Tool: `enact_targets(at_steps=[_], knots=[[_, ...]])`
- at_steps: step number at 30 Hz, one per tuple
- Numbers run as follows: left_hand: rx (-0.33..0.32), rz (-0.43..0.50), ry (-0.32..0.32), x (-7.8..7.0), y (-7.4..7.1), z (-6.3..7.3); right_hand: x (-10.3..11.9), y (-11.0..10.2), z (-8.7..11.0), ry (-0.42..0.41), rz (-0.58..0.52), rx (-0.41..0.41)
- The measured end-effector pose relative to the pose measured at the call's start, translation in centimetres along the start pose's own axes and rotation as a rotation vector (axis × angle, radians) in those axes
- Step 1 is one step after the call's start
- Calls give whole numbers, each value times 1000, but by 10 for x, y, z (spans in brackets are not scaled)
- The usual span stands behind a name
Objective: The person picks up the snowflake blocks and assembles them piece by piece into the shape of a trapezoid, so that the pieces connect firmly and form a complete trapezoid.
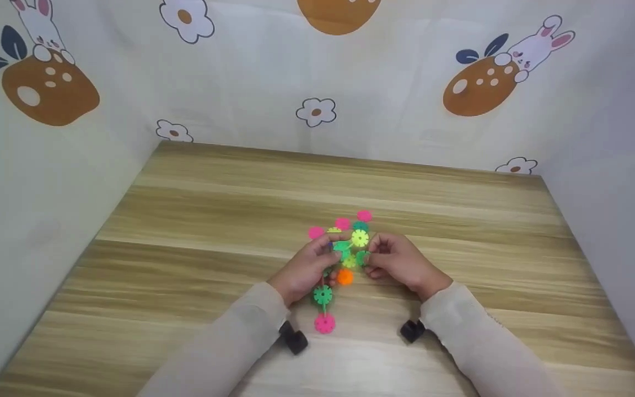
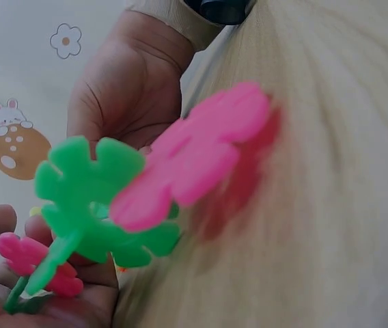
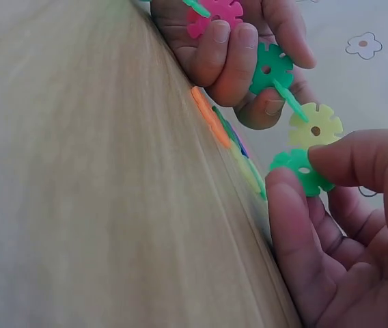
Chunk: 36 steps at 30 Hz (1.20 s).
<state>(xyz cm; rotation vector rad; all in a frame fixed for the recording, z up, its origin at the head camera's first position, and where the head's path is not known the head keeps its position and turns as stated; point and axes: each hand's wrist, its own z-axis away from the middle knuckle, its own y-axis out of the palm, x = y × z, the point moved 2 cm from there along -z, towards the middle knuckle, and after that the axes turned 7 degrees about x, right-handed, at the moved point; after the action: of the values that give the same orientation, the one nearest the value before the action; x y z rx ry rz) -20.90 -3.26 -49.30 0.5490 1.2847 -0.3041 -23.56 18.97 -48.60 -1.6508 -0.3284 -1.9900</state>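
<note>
My left hand (image 1: 302,274) holds a linked chain of notched plastic discs. From its near side a green disc (image 1: 322,294) and a pink disc (image 1: 324,323) stick out toward me, large in the left wrist view. Another pink disc (image 3: 216,17) lies under its curled fingers. Between thumb and fingertips, my right hand (image 1: 403,264) pinches a green disc (image 3: 302,171). That disc meets a pale yellow disc (image 3: 315,126) at the chain's end; whether their notches interlock, I cannot tell. A teal-green disc (image 3: 273,68) sits at the left fingertips.
On the wood-grain table (image 1: 213,220), an orange disc (image 1: 345,277) lies between the hands. Several loose discs, among them a pink disc (image 1: 364,215), lie just beyond them. Patterned cloth (image 1: 251,71) stands behind the table and along its sides.
</note>
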Motion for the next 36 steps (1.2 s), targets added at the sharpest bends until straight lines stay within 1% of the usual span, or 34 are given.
enact_targets(at_steps=[5,10,13,19,27,36], knots=[[16,-24,8,-1,0,1,1,2,-1,-29,-62,6],[20,-38,3,-2,1,1,1,3,-1,-44,-87,-10],[22,-51,3,-1,0,1,1,3,-1,-57,-96,-3],[38,-70,-6,0,0,0,2,4,0,-67,-99,25],[44,-42,19,-1,0,2,3,5,1,-75,-107,12],[63,-36,9,-2,1,1,3,5,0,-69,-94,11]])
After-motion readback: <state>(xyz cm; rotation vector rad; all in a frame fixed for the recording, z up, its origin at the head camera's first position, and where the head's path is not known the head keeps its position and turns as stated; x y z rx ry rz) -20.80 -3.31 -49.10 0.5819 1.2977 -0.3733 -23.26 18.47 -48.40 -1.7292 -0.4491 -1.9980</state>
